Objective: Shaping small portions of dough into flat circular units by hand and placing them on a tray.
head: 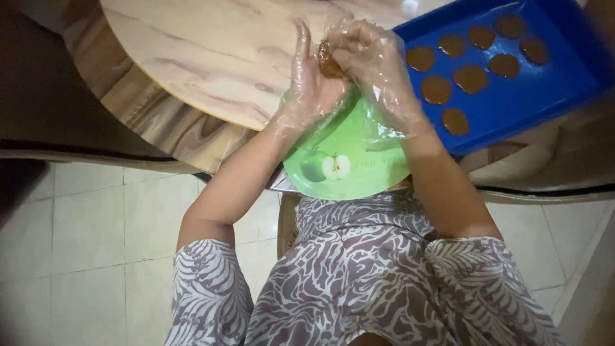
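Both my hands wear thin clear plastic gloves. My left hand (306, 80) lies palm up with its fingers straight, and a brown lump of dough (328, 64) rests on the palm. My right hand (371, 54) presses down on that lump from above, fingers curled over it. Below the hands sits a green plastic plate (349, 163) with an apple picture, at the table's near edge. To the right, a blue tray (532, 96) holds several flat brown dough rounds (437, 90).
A round wooden table (211, 57) with a light top carries the plate and tray. A pale tiled floor (96, 237) shows on the left. My patterned grey and white dress (359, 275) fills the bottom of the view.
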